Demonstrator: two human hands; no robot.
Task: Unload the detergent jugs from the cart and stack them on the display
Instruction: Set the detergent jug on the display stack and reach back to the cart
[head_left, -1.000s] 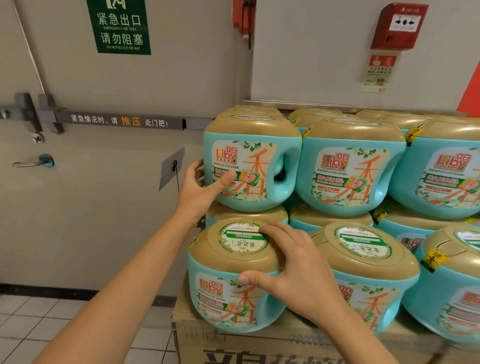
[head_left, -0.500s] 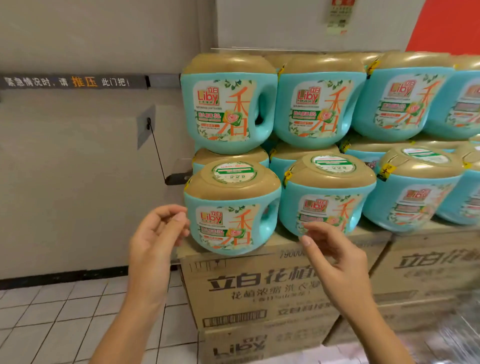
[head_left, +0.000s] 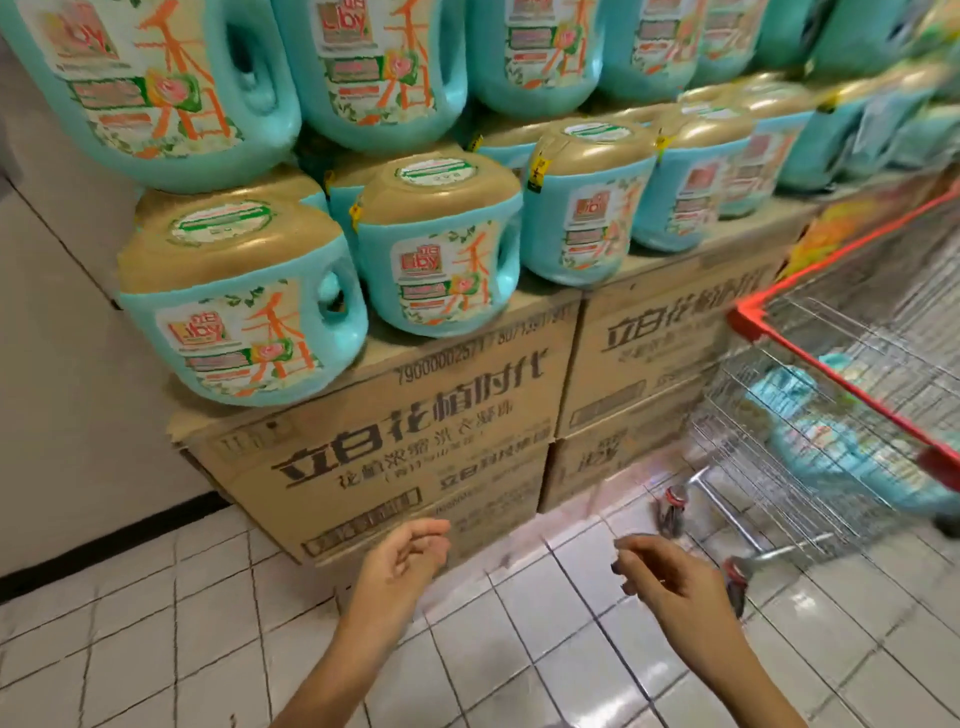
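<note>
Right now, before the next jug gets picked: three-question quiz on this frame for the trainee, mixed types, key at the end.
1. True or false: the left hand and the right hand both hold nothing.
2. The front-left jug stands on: A) the tiled floor B) a cardboard box C) another jug.
3. Fill in: the rim of the cart is ___.
Key: 1 true; 2 B; 3 red.
</note>
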